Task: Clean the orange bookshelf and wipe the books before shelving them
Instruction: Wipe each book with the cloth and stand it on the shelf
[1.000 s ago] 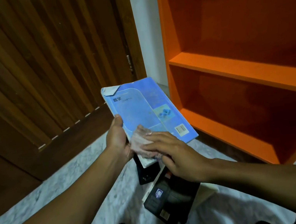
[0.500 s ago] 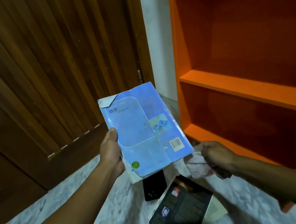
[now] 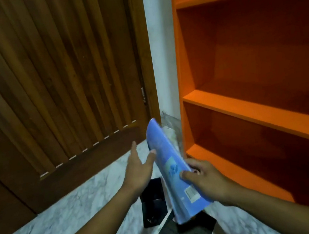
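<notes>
Right hand [image 3: 208,183] grips blue book [image 3: 169,167]; left hand [image 3: 137,170] open.

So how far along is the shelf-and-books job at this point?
Early. The orange bookshelf holds no books on any shelf in view; whether it has been wiped can't be judged. In hand: the right hand grips the blue book, angled toward the shelves, while the left hand is open beside it. Left: the black books on the floor await wiping and shelving.

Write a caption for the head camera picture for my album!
Right hand grips a blue book beside the orange bookshelf; left hand is open, dark books on the floor.
</notes>
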Available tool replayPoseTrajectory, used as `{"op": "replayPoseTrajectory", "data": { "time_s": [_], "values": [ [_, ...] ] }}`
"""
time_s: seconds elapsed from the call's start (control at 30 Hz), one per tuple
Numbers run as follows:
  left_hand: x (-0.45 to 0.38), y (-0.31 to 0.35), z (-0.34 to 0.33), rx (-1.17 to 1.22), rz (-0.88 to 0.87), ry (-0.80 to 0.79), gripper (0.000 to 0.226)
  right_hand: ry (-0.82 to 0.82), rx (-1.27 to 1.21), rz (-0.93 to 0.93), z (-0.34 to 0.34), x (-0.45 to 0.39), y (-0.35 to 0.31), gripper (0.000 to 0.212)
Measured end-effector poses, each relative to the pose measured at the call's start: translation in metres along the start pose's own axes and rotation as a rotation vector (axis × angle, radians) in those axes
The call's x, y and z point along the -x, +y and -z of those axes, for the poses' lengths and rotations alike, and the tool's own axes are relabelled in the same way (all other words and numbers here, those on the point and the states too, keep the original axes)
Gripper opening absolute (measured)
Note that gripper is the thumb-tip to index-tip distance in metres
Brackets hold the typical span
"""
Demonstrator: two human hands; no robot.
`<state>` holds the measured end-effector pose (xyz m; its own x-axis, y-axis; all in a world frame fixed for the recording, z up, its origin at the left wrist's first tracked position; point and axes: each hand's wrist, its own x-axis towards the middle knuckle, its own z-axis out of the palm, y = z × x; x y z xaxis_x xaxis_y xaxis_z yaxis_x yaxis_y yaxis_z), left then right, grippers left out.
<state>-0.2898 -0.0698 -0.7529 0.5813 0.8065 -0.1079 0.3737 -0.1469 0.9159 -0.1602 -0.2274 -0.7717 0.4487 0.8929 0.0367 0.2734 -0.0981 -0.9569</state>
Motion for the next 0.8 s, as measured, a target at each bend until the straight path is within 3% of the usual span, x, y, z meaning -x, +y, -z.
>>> {"op": "replayPoseTrajectory", "data": {
  "time_s": [0.07,0.13,0.2,0.27,0.37,0.5,0.63,0.67,0.73,0.8],
  "values": [
    [0.006,0.012,-0.014,0.239,0.194,-0.174,0.087,-0.024,0.221,0.129,-0.008,0.002,0.005,0.022],
    [0.01,0.015,-0.029,0.39,0.297,-0.232,0.087,-0.055,0.471,0.213,-0.014,0.004,0.01,0.022],
    [0.008,0.009,-0.04,0.398,0.312,-0.138,0.09,-0.066,0.709,0.277,-0.019,0.006,0.011,0.024],
    [0.002,0.003,-0.043,0.399,0.275,0.01,0.078,-0.075,0.79,0.338,-0.02,0.007,0.007,0.032],
    [-0.005,-0.003,-0.036,0.448,0.126,0.062,0.054,-0.138,0.65,0.291,-0.017,0.006,0.005,0.046],
    [-0.006,0.006,-0.015,0.475,-0.027,0.057,0.038,-0.067,0.18,0.033,0.0,-0.003,0.005,0.06],
    [-0.004,0.009,0.008,0.495,-0.147,-0.054,0.034,0.246,-0.187,-0.246,0.027,-0.026,0.019,0.023],
    [-0.003,0.009,0.013,0.517,-0.147,-0.088,0.034,0.352,-0.311,-0.241,0.035,-0.031,0.016,0.018],
    [0.001,0.01,0.019,0.584,-0.133,-0.158,0.033,0.553,-0.46,-0.099,0.052,-0.04,0.005,0.029],
    [0.007,0.013,0.022,0.646,-0.108,-0.23,0.033,0.639,-0.384,0.107,0.065,-0.047,-0.01,0.042]
  ]
}}
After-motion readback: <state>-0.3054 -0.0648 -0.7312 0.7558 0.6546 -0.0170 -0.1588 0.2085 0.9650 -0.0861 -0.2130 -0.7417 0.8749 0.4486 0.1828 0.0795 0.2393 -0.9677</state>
